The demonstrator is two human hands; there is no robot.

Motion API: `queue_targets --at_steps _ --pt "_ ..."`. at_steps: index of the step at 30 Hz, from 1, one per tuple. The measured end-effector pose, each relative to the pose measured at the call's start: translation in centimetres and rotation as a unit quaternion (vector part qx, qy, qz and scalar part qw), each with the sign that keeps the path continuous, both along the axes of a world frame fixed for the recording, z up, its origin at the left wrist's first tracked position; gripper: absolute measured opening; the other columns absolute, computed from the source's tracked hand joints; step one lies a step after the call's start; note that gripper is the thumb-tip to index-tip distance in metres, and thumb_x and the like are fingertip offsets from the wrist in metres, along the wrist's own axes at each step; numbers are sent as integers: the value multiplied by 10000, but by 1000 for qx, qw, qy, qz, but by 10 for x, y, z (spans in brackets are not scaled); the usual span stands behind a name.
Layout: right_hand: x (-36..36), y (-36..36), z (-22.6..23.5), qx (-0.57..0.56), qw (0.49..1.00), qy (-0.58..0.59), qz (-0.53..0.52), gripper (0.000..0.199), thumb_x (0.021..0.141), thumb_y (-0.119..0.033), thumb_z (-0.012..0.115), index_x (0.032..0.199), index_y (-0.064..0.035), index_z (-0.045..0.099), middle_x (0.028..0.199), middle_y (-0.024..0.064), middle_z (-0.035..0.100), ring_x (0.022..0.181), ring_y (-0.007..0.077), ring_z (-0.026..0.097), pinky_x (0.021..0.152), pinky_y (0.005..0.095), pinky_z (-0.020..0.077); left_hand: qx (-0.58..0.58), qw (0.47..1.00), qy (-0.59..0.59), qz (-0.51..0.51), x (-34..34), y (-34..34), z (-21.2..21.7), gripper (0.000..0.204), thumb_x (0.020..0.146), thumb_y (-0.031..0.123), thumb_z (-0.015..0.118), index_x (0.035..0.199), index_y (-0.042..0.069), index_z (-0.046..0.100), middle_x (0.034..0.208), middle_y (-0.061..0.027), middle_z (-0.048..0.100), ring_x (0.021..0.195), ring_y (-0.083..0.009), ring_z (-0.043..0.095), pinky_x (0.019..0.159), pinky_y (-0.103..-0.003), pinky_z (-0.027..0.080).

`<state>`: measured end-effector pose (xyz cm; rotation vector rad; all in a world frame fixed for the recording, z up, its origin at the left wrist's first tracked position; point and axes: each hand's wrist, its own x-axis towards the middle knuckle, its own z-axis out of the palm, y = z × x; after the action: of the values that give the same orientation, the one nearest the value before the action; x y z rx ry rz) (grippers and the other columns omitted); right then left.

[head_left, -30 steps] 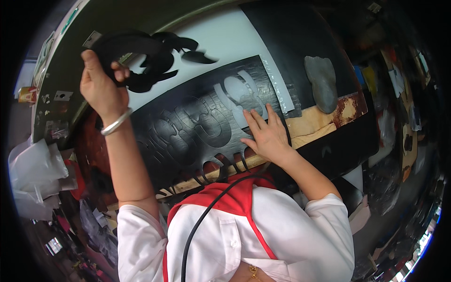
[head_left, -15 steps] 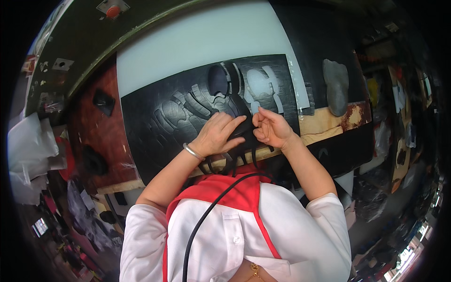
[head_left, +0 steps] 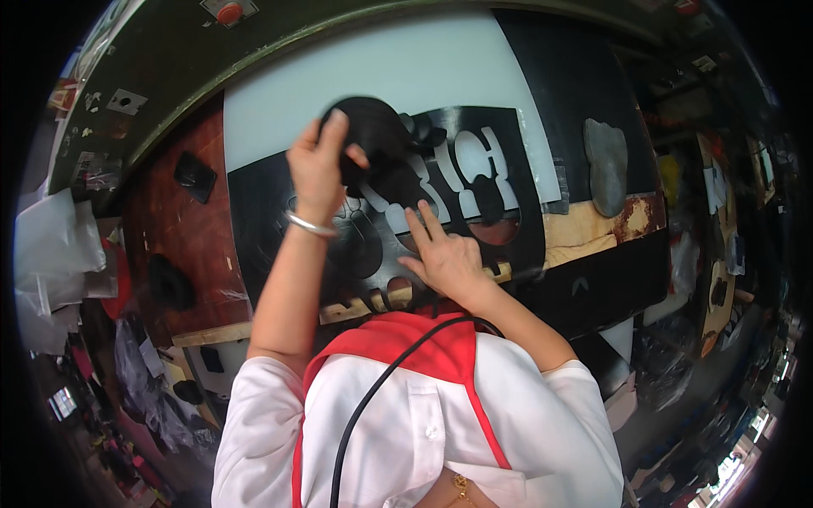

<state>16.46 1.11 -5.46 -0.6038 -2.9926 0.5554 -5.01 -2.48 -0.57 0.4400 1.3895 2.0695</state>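
Observation:
In my left hand [head_left: 315,173], fingers are closed on the edge of a rounded black cut-out piece [head_left: 373,127]. The piece is raised above a black sheet [head_left: 258,220] and slightly blurred. Several curved shapes are cut through this sheet, and the white board [head_left: 423,59] beneath shows through some openings. My right hand [head_left: 453,261] holds nothing, its fingers spread over the sheet near the front edge. Its fingertips seem to rest on the sheet. Smaller dark pieces [head_left: 423,129] are just right of the held piece; whether they are joined to it I cannot tell.
A grey, roughly oval slab [head_left: 605,165] lies on the right on a dark surface. On the reddish table at left are a small dark block [head_left: 195,176] and a black rounded item [head_left: 169,282]. Plastic bags [head_left: 63,254] hang further left. A green machine beam [head_left: 169,85] runs along the back.
My left hand has moved up and left, lifting the rounded black piece off the sheet. My right hand has moved left and down, its curled fingers now spread. More white openings show in the sheet.

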Motion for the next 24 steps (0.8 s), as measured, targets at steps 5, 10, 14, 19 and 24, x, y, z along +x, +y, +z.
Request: queue_targets --at_steps 5,10,14,19,24 --pt "-3 1 -12 62 997 32 -14 746 793 -485 703 1345 -31 492 1422 213 458 522 266 652 452 328 520 -21 1000 5 -11 -30 -15 44 180 949 227 641 845 94 579 585 29 450 488 -85 446 473 -247 388" --pt "-4 -1 -15 63 997 37 -28 703 801 -465 702 1315 -26 511 1419 214 462 566 300 674 479 357 537 -25 999 -11 47 -33 -15 42 189 913 217 689 901 37 633 625 4 532 486 -90 478 448 -247 403" --pt "-5 12 -5 -49 991 106 -63 545 854 -384 662 1245 -22 547 1226 206 598 700 358 684 592 408 555 -67 996 53 -1 -36 -14 28 235 928 256 672 937 26 626 649 -14 554 515 -99 513 474 -254 449" --pt "-25 42 15 -76 970 212 -97 310 860 -254 666 1056 -15 639 884 172 678 763 387 656 652 459 528 -118 979 110 -122 -32 -12 20 253 897 251 702 992 34 613 731 1 577 646 -75 543 599 -219 463" --pt "-66 56 15 -104 981 88 -138 281 852 -302 685 875 -23 706 759 167 664 745 371 653 644 443 514 -138 966 191 -101 -20 -10 20 248 845 203 744 964 25 620 720 13 571 603 -69 522 567 -218 433"
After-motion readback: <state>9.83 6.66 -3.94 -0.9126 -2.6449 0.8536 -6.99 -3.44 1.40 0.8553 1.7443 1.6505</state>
